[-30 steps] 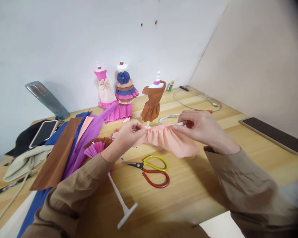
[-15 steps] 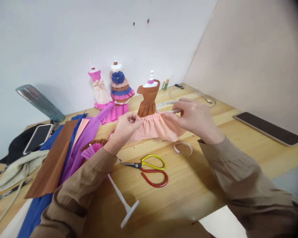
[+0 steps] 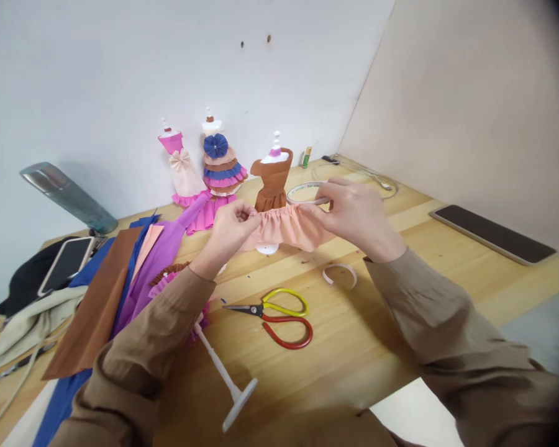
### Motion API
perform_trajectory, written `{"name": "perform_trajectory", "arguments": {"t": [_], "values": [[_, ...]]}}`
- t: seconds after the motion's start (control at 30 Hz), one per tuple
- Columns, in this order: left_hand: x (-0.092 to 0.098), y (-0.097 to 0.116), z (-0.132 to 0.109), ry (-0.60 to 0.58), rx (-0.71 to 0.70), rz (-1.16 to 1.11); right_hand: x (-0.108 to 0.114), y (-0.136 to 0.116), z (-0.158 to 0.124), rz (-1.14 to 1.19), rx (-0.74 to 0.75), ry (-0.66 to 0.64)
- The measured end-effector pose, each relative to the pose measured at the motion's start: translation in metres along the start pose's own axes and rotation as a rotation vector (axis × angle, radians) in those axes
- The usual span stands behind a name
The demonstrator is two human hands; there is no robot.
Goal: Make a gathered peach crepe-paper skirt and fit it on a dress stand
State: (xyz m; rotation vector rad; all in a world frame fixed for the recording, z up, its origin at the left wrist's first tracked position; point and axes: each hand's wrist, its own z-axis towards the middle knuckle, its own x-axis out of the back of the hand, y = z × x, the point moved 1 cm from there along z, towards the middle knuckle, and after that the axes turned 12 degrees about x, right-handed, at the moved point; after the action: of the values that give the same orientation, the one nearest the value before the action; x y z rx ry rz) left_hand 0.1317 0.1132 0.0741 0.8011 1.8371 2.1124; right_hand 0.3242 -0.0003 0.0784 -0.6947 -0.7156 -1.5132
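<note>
A strip of peach crepe paper (image 3: 286,228), gathered into small folds along its top edge, stretches between my hands above the table. My left hand (image 3: 235,231) pinches its left end between thumb and fingertips. At the other end, my right hand (image 3: 356,214) grips the top edge with thumb and fingers. A thin white tape roll (image 3: 304,191) reaches in under the curled right fingers; whether they hold it is unclear. Behind the strip stands a small dress form in a brown paper dress (image 3: 272,177), its lower part hidden. Scissors (image 3: 277,313) with yellow and red handles lie below my hands.
Two dressed forms, one pink (image 3: 181,167) and one tiered (image 3: 221,164), stand by the wall. Coloured paper sheets (image 3: 97,298) and a bottle (image 3: 69,198) are left. A white stand (image 3: 223,372) lies in front; a phone (image 3: 491,233) is right, a curled strip (image 3: 340,270) nearer.
The view has shifted slightly, moving most things a little left. The peach strip has been raised a bit, and the white base of the brown-dressed form now shows beneath it. Both grips stay.
</note>
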Motion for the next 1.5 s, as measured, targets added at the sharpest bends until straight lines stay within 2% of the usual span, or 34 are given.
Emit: {"name": "perform_trajectory", "arguments": {"t": [1.2,1.33,1.43,1.5], "values": [[0.002,-0.006,0.001,-0.076,-0.059,0.027,-0.001,0.003,0.007,0.020,-0.010,-0.073],[0.004,-0.002,-0.004,-0.111,0.002,-0.003,0.008,-0.002,0.004,0.040,-0.026,-0.110],[0.009,-0.001,-0.013,-0.195,0.085,-0.051,0.017,-0.005,0.000,0.092,-0.065,-0.186],[0.015,-0.001,-0.022,-0.266,0.175,-0.108,0.022,-0.005,-0.004,0.210,-0.083,-0.261]]}}
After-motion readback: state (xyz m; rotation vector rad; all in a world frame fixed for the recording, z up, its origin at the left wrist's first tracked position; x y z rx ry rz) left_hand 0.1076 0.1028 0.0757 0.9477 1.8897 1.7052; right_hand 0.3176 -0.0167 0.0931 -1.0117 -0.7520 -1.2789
